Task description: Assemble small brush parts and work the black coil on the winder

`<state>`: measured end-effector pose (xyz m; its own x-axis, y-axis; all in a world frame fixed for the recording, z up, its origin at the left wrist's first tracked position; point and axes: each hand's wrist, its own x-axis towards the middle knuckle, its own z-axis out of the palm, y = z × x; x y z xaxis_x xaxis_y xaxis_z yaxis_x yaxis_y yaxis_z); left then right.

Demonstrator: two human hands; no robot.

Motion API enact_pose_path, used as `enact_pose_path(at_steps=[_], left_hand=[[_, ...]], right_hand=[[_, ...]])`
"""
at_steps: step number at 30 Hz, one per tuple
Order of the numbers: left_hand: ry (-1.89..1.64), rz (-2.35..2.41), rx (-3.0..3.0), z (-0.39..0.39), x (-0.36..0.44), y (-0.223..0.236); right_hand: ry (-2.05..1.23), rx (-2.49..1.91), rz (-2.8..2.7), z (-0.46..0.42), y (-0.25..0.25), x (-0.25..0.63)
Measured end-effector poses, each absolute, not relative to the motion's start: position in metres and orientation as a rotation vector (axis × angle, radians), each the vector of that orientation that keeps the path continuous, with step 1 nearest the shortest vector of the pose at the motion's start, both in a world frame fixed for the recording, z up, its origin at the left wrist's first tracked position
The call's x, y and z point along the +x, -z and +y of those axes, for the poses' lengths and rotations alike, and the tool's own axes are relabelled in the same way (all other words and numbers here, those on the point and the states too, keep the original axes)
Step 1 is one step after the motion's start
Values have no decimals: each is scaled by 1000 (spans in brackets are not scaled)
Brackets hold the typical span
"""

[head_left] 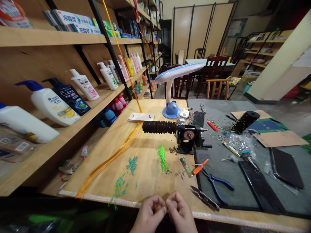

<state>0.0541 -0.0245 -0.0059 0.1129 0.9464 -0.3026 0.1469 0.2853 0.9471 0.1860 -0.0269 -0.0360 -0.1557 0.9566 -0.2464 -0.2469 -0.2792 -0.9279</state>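
Just over the table's front edge, my left hand (151, 214) and my right hand (180, 213) meet with fingertips pinched together. Both are closed. A small orange bit (155, 207) shows among the left fingers; its kind is hidden, and I cannot make out what the right fingers hold. Beyond them lie a bundle of bright green strands (162, 160), scattered teal beads (132, 165) and long orange threads (110, 158). A hand-cranked winder (188, 137) with a black ridged roller (159, 127) stands further back. Open scissors-like snips (205, 198) lie right of my right hand.
Blue-handled pliers (220, 186), an orange-handled tool (200, 167) and a lighter (186, 166) lie to the right. A blue-and-white lamp (172, 110) stands behind the winder. On the dark mat are a phone (286, 166) and a bag of small parts (243, 142). Shelves of bottles (57, 103) line the left.
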Motion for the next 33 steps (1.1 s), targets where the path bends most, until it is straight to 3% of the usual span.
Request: enact_pose_path(at_steps=[11, 16, 27, 33], left_hand=[[-1033, 1254, 949, -9, 40, -16], [-1055, 1131, 562, -1, 39, -25], [-1203, 1237, 614, 18, 13, -25], [-990, 1176, 769, -2, 17, -3]], right_hand=[[-1411, -1321, -1539, -19, 33, 202], [-1368, -1269, -1653, -18, 24, 202], [-1193, -1334, -1331, -24, 28, 206], [-1435, -1230, -1026, -24, 39, 202]])
